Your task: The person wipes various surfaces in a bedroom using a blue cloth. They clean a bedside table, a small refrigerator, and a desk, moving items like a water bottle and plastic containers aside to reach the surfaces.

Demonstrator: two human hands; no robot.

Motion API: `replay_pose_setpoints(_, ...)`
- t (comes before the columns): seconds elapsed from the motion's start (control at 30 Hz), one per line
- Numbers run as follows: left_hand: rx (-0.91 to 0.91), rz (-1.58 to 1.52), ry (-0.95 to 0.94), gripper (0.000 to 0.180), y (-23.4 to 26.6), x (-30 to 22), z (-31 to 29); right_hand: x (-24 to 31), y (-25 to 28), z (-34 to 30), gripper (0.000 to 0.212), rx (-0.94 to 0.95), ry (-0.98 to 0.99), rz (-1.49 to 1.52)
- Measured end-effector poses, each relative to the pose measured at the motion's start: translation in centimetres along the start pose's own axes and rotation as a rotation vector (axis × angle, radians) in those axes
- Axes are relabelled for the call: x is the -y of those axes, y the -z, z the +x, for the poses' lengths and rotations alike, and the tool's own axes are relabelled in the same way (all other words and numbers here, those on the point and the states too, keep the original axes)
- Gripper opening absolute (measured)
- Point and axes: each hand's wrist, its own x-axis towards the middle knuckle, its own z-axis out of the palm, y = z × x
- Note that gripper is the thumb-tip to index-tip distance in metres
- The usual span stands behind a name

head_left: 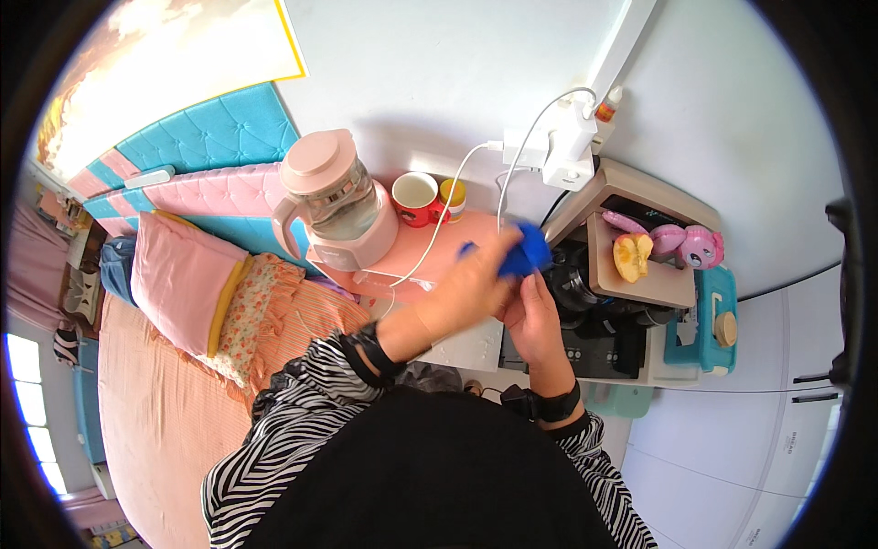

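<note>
Kettle (343, 212), mug (417, 209) on pink tabletop (455, 242)

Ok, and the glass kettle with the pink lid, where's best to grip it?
Probably by its pink handle, from the left: the loop juts out on that side of the upright kettle, away from the red mug.

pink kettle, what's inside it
Through the glass of the pink kettle, clear liquid shows. The lid covers the top, and the pink base hides the very bottom.
</note>
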Motion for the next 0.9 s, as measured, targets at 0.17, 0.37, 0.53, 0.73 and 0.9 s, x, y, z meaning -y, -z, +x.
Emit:
replay_pose_setpoints(0.17, 0.049, -0.126, -0.224, 0.049, -0.3, 0.8, -0.2, 0.8, 0.0, 0.7, 0.036, -0.098, 0.135, 0.120)
replay_pose_setpoints(0.37, -0.457, 0.018, -0.075, 0.028, 4.6, 5.7, 8.0, 4.1, -0.4, 4.5, 0.041, -0.311, 0.579, -0.723)
replay_pose_setpoints(0.53, -0.135, -0.443, 0.165, 0.029, 3.7, 7.1, 12.2, 4.4, -2.6, 11.0, 0.028, -0.475, 1.022, -1.275)
replay_pose_setpoints(0.73, -0.089, -0.501, 0.240, 0.035, 3.7, 7.3, 13.0, 0.7, -2.2, 13.7, 0.013, -0.524, 0.565, -1.561)
replay_pose_setpoints(0.9, -0.108, -0.424, 0.184, 0.034, 3.7, 7.8, 13.1, 2.0, -2.8, 11.8, 0.017, -0.531, 0.849, -1.166)
